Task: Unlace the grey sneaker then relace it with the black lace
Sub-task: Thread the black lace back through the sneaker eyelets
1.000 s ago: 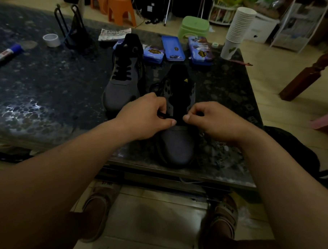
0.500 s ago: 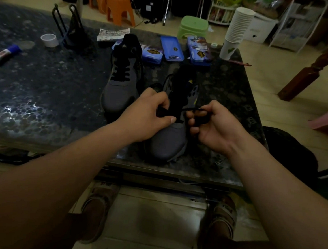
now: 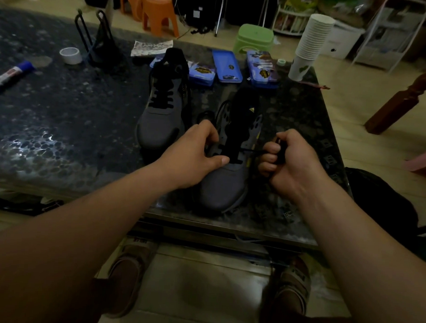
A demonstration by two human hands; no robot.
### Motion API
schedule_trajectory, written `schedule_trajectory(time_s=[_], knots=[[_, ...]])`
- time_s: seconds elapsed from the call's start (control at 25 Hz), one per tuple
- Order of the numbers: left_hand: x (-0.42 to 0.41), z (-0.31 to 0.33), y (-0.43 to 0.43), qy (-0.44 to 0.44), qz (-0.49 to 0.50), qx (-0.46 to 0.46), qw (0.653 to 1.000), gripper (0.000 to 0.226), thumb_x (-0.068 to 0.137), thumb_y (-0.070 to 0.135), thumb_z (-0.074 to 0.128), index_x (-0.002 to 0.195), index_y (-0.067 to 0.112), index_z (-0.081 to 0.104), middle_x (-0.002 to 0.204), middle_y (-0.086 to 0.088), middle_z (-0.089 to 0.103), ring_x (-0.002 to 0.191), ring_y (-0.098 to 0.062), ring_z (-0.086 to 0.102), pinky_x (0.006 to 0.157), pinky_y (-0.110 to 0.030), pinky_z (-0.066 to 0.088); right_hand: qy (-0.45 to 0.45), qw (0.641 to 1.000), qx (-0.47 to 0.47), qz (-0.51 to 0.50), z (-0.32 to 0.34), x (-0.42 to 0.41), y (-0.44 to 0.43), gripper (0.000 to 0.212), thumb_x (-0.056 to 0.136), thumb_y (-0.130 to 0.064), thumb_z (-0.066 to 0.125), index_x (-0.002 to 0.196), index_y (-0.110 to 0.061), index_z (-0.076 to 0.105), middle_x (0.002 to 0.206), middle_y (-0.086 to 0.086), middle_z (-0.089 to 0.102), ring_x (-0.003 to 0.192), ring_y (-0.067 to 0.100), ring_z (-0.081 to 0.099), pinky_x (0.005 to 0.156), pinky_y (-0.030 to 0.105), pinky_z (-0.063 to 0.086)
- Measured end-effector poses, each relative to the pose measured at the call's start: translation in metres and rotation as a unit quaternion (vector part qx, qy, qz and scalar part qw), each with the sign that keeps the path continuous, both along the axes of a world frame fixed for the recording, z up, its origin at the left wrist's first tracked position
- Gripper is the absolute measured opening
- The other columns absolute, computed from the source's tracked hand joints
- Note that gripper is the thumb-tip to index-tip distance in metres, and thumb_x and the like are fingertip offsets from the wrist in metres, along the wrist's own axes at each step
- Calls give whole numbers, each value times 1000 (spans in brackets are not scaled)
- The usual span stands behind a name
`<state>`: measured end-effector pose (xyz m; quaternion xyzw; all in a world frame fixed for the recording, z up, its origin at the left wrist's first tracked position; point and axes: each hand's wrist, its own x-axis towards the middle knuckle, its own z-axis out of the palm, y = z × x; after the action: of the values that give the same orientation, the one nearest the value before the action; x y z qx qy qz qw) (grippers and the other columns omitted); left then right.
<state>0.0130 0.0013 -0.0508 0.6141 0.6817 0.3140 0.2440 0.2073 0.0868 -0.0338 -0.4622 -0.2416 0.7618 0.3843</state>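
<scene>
A grey sneaker (image 3: 224, 186) with a black tongue lies toe toward me near the front edge of the dark stone table (image 3: 62, 120). My left hand (image 3: 195, 153) grips its left eyelet flap, thumb across the lowest eyelets. My right hand (image 3: 287, 162) is curled into a fist round the black lace (image 3: 254, 152), which runs taut from a low right eyelet to my fingers. More black lace (image 3: 206, 114) loops behind my left hand. A second grey sneaker (image 3: 160, 120), fully laced in black, stands to the left.
Blue tins (image 3: 227, 66) lie behind the shoes. A stack of paper cups (image 3: 310, 43) stands at the far right corner, a tape roll (image 3: 70, 55) and glue stick (image 3: 12, 75) at left, with a black wire stand (image 3: 100, 44). Stools stand on the floor beyond.
My right hand has drawn away to the right, pulling the black lace out taut through the eyelet. The sneaker has tilted and shifted slightly left under my left hand.
</scene>
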Motion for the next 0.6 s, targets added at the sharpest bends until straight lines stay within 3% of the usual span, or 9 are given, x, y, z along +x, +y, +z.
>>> schedule_trajectory(time_s=[0.08, 0.16, 0.24, 0.28, 0.36, 0.44, 0.52, 0.6], knots=[[-1, -1, 0, 3, 7, -13, 1000, 38, 90, 39, 78, 107, 23, 48, 81, 9, 45, 65, -8, 45, 57, -25, 34, -11, 1000, 13, -6, 5, 2, -2, 23, 99, -22, 44, 77, -23, 39, 59, -5, 35, 46, 10, 27, 41, 21, 17], [-1, 0, -1, 14, 13, -5, 1000, 42, 89, 42, 78, 114, 26, 49, 95, 7, 48, 75, -8, 50, 64, -24, 40, -113, 989, 96, 15, 13, 4, -6, 19, 103, -24, 47, 83, -21, 47, 63, -2, 47, 47, 10, 32, 42, 22, 20], [-1, 5, -5, 48, -6, 51, 998, 55, 88, 44, 78, 132, 29, 48, 120, 7, 45, 95, -8, 53, 83, -20, 46, -252, 938, 224, 81, 25, 5, -15, 23, 106, -31, 50, 89, -18, 55, 76, 1, 63, 53, 11, 43, 45, 24, 28], [2, 9, -5, 60, -28, 83, 994, 62, 88, 44, 77, 140, 30, 47, 128, 7, 42, 104, -8, 52, 92, -20, 46, -281, 915, 267, 111, 34, 3, -21, 26, 107, -36, 51, 91, -17, 59, 84, 1, 68, 56, 10, 47, 47, 25, 33], [12, 22, -4, 31, -83, 91, 992, 59, 90, 41, 76, 142, 29, 50, 131, 10, 48, 111, -4, 53, 96, -19, 45, -260, 903, 303, 156, 52, -4, -31, 28, 106, -38, 53, 96, -14, 63, 90, 2, 69, 57, 7, 53, 49, 23, 38], [20, 34, 0, -73, -114, 37, 990, 35, 94, 31, 75, 125, 25, 60, 114, 12, 65, 99, -1, 63, 86, -21, 51, -185, 922, 303, 158, 65, -13, -35, 23, 106, -31, 54, 98, -11, 62, 89, 4, 66, 55, 7, 51, 46, 22, 35], [13, 44, 0, -159, -105, 12, 982, 7, 97, 19, 72, 100, 18, 65, 80, 10, 68, 71, -1, 62, 66, -20, 49, -126, 944, 283, 116, 67, -19, -29, 19, 105, -29, 55, 100, -12, 63, 91, 4, 69, 57, 10, 50, 46, 22, 33], [-5, 51, -4, -242, -37, 14, 969, 15, 99, 10, 66, 86, 16, 63, 61, 9, 59, 53, -2, 51, 51, -15, 39, -94, 960, 255, 66, 61, -20, -17, 22, 106, -32, 55, 107, -12, 63, 96, 4, 70, 62, 11, 57, 52, 24, 41]])
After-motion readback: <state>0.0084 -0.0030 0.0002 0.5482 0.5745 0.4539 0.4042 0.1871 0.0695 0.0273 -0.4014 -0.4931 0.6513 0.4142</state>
